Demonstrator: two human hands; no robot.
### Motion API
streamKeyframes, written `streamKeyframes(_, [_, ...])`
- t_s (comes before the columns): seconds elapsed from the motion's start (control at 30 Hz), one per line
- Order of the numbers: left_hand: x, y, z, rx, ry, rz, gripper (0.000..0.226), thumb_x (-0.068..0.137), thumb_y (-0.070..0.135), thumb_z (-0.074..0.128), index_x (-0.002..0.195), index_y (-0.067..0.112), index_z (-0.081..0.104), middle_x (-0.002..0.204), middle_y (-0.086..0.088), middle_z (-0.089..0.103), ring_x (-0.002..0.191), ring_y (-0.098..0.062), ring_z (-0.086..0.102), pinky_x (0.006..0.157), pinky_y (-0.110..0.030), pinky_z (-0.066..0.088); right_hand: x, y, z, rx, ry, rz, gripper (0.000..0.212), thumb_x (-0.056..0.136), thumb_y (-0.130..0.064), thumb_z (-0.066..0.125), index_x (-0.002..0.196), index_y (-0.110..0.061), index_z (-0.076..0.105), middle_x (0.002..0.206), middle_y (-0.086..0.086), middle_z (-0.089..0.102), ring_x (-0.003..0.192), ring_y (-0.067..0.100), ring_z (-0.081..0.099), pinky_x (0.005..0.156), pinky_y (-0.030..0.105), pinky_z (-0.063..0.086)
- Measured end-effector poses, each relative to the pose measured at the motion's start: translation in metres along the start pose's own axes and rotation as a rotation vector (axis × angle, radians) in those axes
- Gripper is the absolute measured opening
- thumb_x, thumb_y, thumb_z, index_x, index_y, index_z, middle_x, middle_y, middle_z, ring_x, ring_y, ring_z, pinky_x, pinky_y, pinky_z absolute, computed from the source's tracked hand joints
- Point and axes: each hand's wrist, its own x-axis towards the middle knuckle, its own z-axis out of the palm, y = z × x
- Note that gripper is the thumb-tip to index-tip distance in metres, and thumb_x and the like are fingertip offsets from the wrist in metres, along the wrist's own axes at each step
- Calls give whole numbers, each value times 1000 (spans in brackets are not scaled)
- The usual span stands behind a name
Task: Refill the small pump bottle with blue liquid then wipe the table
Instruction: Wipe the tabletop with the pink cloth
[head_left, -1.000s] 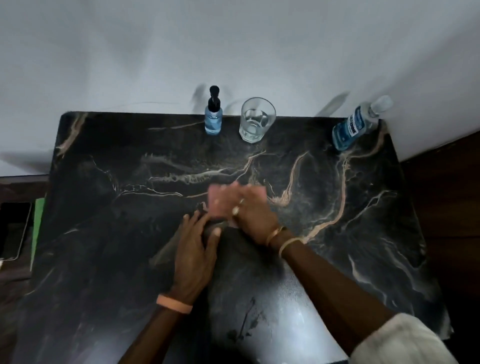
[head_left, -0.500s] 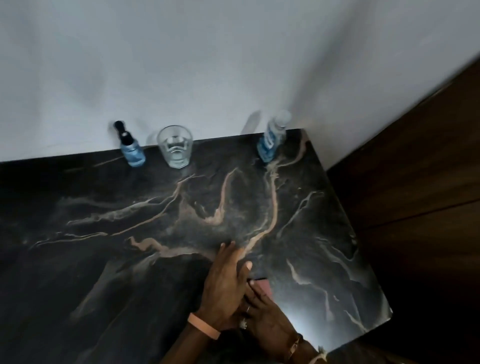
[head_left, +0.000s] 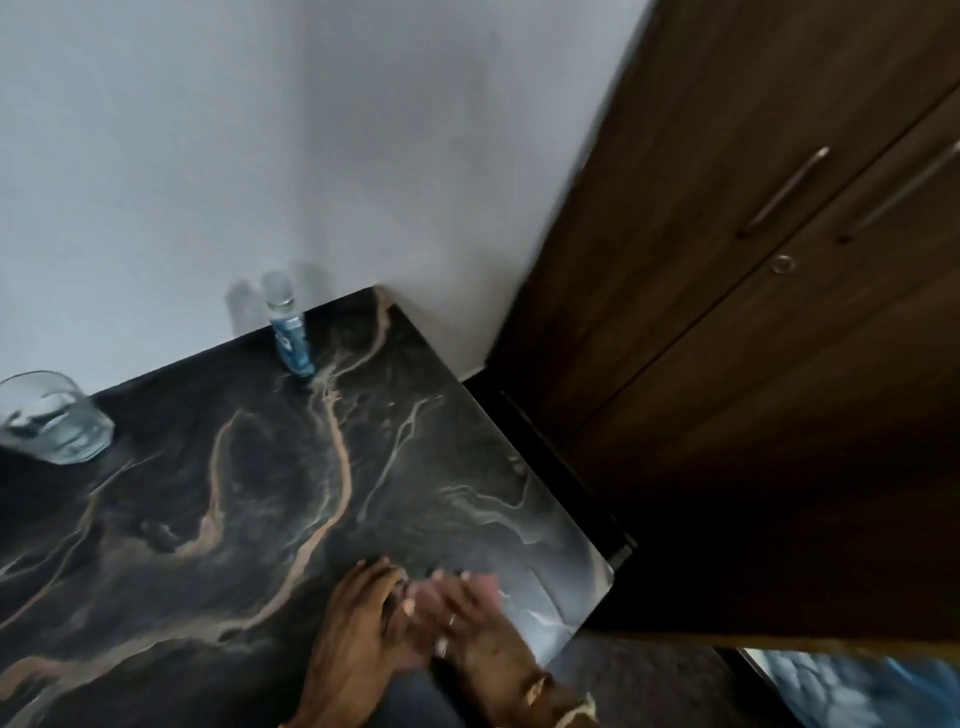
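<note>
Under the flat right hand (head_left: 467, 618) a pink cloth (head_left: 488, 584) wiped the desk (head_left: 260, 493), left hand (head_left: 358, 623) pressing flat beside; unwiped stretches presumably came next.

The black marble-patterned table (head_left: 249, 499), veined in tan and white, fills the lower left of the view; its right front corner lies near the dark wooden cabinet. A clear plastic refill bottle of blue liquid (head_left: 292, 338), capped, stands upright at the table's far edge against the wall. A pink wiping cloth (head_left: 470, 590) lies flat on the tabletop near the right front corner, blurred, mostly covered by fingers. The small pump bottle is out of view.
</note>
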Motion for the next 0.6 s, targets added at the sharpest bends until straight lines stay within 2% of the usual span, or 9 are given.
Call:
streamKeyframes(0.13, [-9, 1, 2, -61, 8, 61, 86, 95, 68, 22, 102, 1, 75, 109, -15, 73, 109, -19, 54, 107, -5, 17, 23, -4, -14, -136, 73, 317, 53, 88, -21, 36, 134, -30, 60, 151, 0, 40, 147, 37, 20, 114, 45, 11])
streamKeyframes(0.2, [-11, 1, 3, -59, 16, 66, 88, 96, 68, 22, 101, -2, 75, 108, -17, 72, 107, -28, 62, 106, -5, 19, 8, -21, 11, -159, -178, 253, 44, 91, -31, 41, 127, -31, 65, 151, -1, 41, 148, 33, 14, 113, 46, 13])
streamKeyframes(0.23, [-11, -1, 4, -63, 9, 67, 88, 96, 68, 22, 101, -3, 75, 107, -18, 72, 106, -28, 63, 105, -5, 19, -3, -25, 22, -330, -279, 143, 43, 93, -38, 41, 128, -34, 64, 152, -3, 40, 147, 32, 17, 115, 48, 13])
streamKeyframes(0.3, [-11, 1, 2, -77, 12, 62, 87, 95, 69, 24, 101, -2, 75, 108, -17, 72, 107, -21, 55, 105, -6, 21, -28, -19, 32, -673, -305, -99, 45, 93, -52, 45, 134, -40, 58, 148, -12, 47, 145, 23, 30, 121, 49, 8])
streamKeyframes(0.37, [-11, 1, 0, -49, 18, 37, 85, 94, 69, 27, 102, 0, 75, 109, -15, 72, 108, -20, 54, 104, -9, 24, -28, -7, 3, -811, -380, -143, 45, 88, -62, 51, 129, -47, 60, 143, -19, 51, 144, 16, 29, 124, 45, 4])
streamKeyframes(0.43, [-11, -1, 0, -37, -20, -7, 65, 95, 58, 44, 105, 2, 75, 111, -13, 72, 110, -26, 62, 104, -19, 30, -15, 8, -17, -640, -225, -144, 38, 96, -41, 53, 133, -41, 58, 150, -11, 44, 146, 19, 27, 123, 42, 12])
streamKeyframes(0.5, [-12, -4, 0, -65, -16, -96, 30, 90, 28, 68, 112, 8, 73, 119, -8, 68, 118, -31, 60, 105, -29, 35, 9, 11, -24, -414, -121, 90, 51, 99, -15, 44, 144, -38, 45, 159, -9, 23, 151, 25, 11, 123, 42, 3])
streamKeyframes(0.57, [-13, -6, 2, -114, -2, -164, 31, 85, 14, 74, 116, 16, 71, 123, -1, 65, 121, -21, 56, 105, -34, 36, 30, -9, -13, -301, 3, 340, 56, 97, -10, 45, 146, -38, 41, 160, -10, 18, 152, 27, 5, 122, 43, 0])
streamKeyframes(0.6, [-13, -7, 1, -135, 4, -198, 31, 85, 14, 74, 116, 18, 70, 122, 2, 65, 117, -16, 55, 103, -33, 37, 28, -19, 0, -278, -12, 306, 52, 96, -18, 52, 144, -36, 45, 159, -7, 26, 151, 30, 15, 121, 44, 7])
